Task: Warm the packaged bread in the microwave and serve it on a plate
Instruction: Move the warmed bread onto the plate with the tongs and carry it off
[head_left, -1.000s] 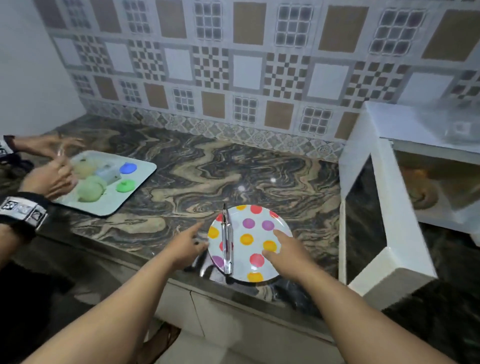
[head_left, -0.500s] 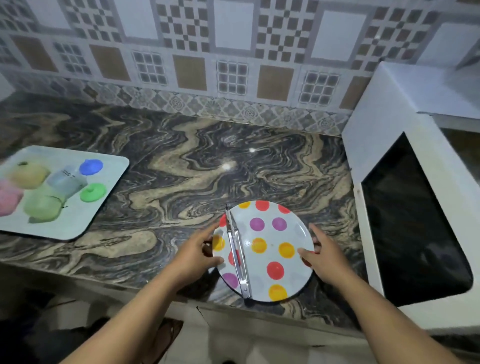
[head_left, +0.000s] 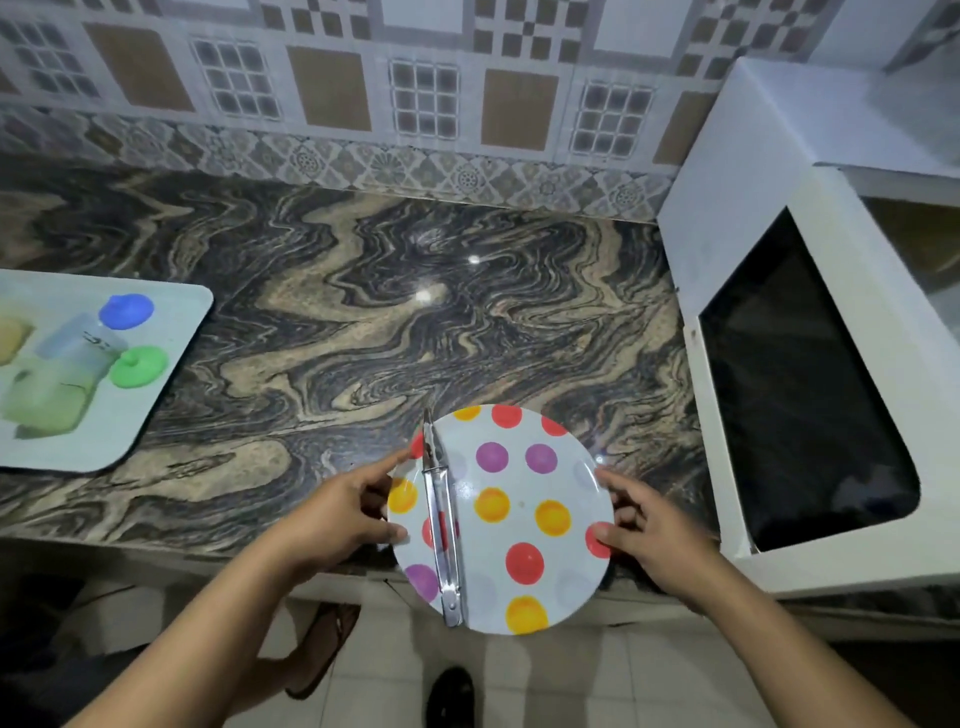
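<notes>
We hold the round white polka-dot plate (head_left: 524, 519) overhanging the marble counter edge (head_left: 260, 395), left hand (head_left: 343, 514) and right hand (head_left: 644, 525) lightly pinching opposite rims; stiff, glossy, likely slippery, with loose metal tongs (head_left: 441, 525) aboard.

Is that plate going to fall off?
It might. The white polka-dot plate juts past the marble counter's front edge, with metal tongs lying loose on it. Both hands, left and right, grip its rim.

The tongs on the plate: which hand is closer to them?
Left. The left hand grips the plate rim right beside the tongs, not touching them. The right hand holds the opposite rim, across the plate.
</notes>
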